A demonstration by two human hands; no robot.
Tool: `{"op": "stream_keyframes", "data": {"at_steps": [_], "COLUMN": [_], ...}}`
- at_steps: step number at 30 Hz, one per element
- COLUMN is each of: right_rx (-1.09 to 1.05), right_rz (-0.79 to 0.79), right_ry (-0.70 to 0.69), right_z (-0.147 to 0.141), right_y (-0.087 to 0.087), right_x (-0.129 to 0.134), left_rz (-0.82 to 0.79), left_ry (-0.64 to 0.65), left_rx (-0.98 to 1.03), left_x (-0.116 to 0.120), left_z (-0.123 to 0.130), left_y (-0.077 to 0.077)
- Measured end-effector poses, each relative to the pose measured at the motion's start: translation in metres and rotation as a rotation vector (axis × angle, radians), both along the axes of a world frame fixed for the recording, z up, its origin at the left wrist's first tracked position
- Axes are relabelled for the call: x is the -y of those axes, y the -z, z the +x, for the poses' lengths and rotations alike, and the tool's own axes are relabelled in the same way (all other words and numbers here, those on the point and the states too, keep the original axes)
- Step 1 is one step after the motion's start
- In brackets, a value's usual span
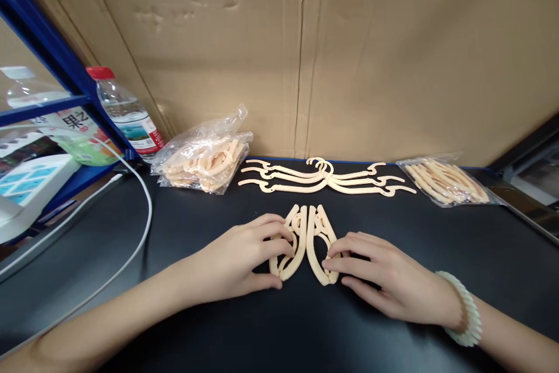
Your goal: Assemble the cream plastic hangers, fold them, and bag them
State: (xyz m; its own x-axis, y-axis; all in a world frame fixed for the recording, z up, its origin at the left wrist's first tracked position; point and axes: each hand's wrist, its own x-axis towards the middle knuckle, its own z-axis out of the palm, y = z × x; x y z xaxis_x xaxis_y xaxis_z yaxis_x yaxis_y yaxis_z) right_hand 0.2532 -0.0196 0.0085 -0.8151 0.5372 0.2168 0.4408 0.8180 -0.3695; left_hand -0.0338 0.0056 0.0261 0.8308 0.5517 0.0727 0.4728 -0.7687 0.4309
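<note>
Two cream plastic folding hangers lie folded side by side on the black table. My left hand (253, 254) has its fingers bent over the outer edge of the left folded hanger (300, 251), with the thumb by its lower end. Around the outer side of the right folded hanger (312, 251) curl the fingertips of my right hand (375, 271), which wears a pale beaded bracelet (465, 309) at the wrist. Behind them, several unfolded hangers (301, 188) lie in a stacked row, their hooks close together at the middle.
A clear bag of hanger parts (205, 163) sits at the back left, another bag (445, 181) at the back right. Cardboard (218, 59) stands behind the table (196, 326). On the left are a red-capped water bottle (131, 120), a blue frame and a white cable (148, 210).
</note>
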Motion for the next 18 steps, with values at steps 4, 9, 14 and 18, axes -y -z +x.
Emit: {"op": "stream_keyframes", "data": {"at_steps": [4,9,14,18], "right_rx": [0.005,-0.009,-0.089,-0.176], "right_rz": [0.054,0.087,0.102,0.179], "right_ry": [0.031,0.074,0.118,0.308], "right_z": [0.004,0.007,0.015,0.038], "right_y": [0.002,0.006,0.005,0.006], "right_x": [-0.002,-0.006,-0.016,-0.037], "left_rz": [0.084,0.118,0.142,0.182], "left_ry": [-0.039,-0.064,-0.058,-0.087], "left_rx": [0.07,0.145,0.181,0.215], "left_x": [-0.002,-0.005,-0.007,-0.009], "left_z": [0.009,0.013,0.013,0.012], "left_y": [0.019,0.035,0.034,0.028]}}
